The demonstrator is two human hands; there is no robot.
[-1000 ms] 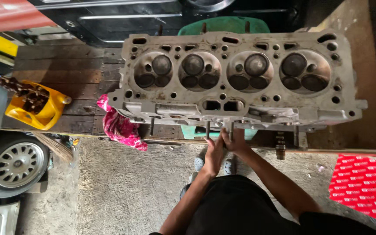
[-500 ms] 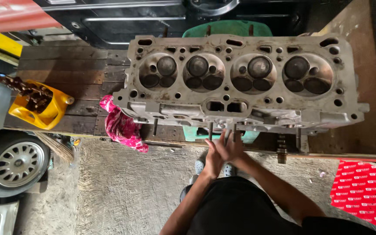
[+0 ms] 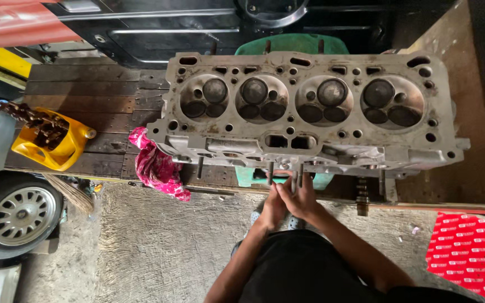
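**Two hands at the near side of one cylinder head**

Head view: one cylinder head (image 3: 310, 109) lies flat on a dark wooden bench (image 3: 85, 101), its face turned up. That face shows four round chambers in a row, and several studs hang from the near side.

The left hand (image 3: 272, 206) and right hand (image 3: 300, 199) are pressed together, fingers up, just below the middle of the head's near side at the bench's front edge. They touch the studs (image 3: 296, 180) there. Whether either hand is clamped on a stud cannot be told.

On the bench's left end stands one yellow container (image 3: 51, 147) holding dark parts. One pink rag (image 3: 155, 165) hangs over the front edge, touching the head's near left corner. One car wheel (image 3: 15, 216) sits at lower left, one red printed sheet (image 3: 467, 249) at lower right.
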